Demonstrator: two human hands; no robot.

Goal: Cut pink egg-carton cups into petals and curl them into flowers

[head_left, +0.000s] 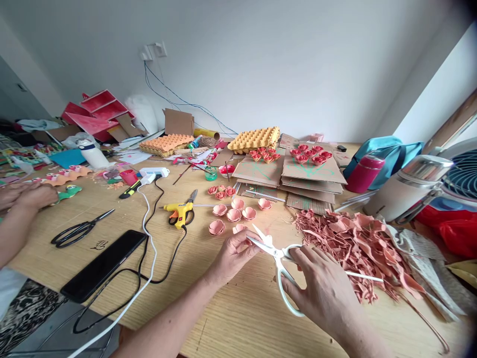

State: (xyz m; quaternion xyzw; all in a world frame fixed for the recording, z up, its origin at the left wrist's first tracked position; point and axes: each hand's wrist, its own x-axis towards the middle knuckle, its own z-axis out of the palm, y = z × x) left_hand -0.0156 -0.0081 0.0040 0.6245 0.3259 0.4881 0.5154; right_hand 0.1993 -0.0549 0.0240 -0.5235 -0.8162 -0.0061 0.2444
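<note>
My right hand (324,286) grips white-handled scissors (278,256) low on the wooden table (238,303), blades open and pointing up-left. My left hand (234,251) rests beside the blades with fingers curled over a small pink piece I can barely see. Just beyond it lie several pink paper cup flowers (233,215). A heap of pink paper scraps (354,243) spreads to the right of my right hand, with a thin white stick (363,276) lying across it.
A yellow glue gun (181,213), black scissors (78,231), a black phone (104,263) and cables lie to the left. Another person's hands (26,196) work at the far left. Cardboard sheets with red flowers (309,169), egg trays (255,139), a red flask (363,174) and a steel kettle (406,191) stand behind.
</note>
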